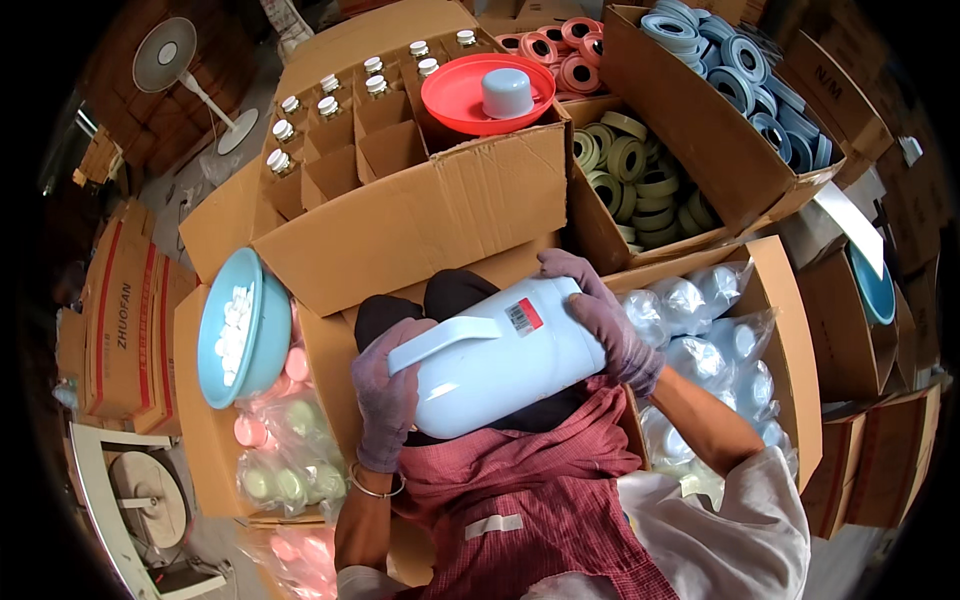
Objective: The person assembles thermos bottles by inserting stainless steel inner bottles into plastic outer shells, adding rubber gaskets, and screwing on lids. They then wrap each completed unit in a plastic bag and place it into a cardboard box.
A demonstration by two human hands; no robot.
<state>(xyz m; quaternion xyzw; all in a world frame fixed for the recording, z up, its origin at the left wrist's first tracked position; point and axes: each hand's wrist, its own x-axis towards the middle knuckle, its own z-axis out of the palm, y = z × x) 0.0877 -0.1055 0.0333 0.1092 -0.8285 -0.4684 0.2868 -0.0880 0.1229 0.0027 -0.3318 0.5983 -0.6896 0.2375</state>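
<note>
Across my lap lies a light blue plastic jug (500, 360), tilted on its side, with a long moulded handle and a red and white barcode sticker. My left hand (386, 395), in a greyish-purple glove, is closed around its lower left end beside the handle. At the other end, my gloved right hand (612, 325) grips the rim, fingers over the top. Ahead, a red plastic basin (450, 100) with a light blue cup (508, 93) in it rests on a divided cardboard box (430, 215). White-capped bottles (329, 105) stand in several of that box's compartments.
At left, a light blue basin (272, 340) holds small white pieces. Boxes nearby hold bagged pink and green lids (290, 480), bagged clear-blue parts (700, 360), green rings (630, 160) and blue rings (745, 60). A fan (165, 55) and a stool (150, 495) stand farther left.
</note>
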